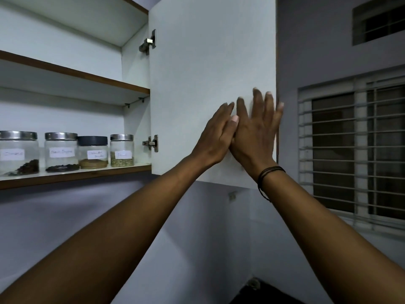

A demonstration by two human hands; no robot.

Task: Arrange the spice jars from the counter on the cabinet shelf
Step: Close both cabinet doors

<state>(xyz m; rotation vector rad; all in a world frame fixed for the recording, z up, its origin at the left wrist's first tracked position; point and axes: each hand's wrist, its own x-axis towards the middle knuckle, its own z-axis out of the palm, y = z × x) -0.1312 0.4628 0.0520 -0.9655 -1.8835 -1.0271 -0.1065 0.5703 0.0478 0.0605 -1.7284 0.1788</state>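
- My left hand and right hand are both up on the inner face of the open cabinet door, fingers straight and spread, holding nothing; the left thumb overlaps the edge of the right hand, so the two are touching.
- I judge I have them flat there, near the door's free edge and low down, because that is where a push swings it most easily on its hinges.
- The spice jars stand in a row on the lowest shelf, upright and close together: three with steel lids, and one with a dark lid third from the left.
- Their paper labels face out, which I take to be so they can be read from the front, and they sit near the shelf's front lip within easy reach.
- With them lined up and my hands off them, the arranging looks done or nearly so, and the door seems the step in hand.
- The label writing is too blurred to read.
- The leftmost jar is cut off by the frame edge, so I cannot tell if more jars stand beyond it.
- The counter is out of view, so I cannot tell whether any jars are left there.
- My right fingertips are smeared with motion blur.
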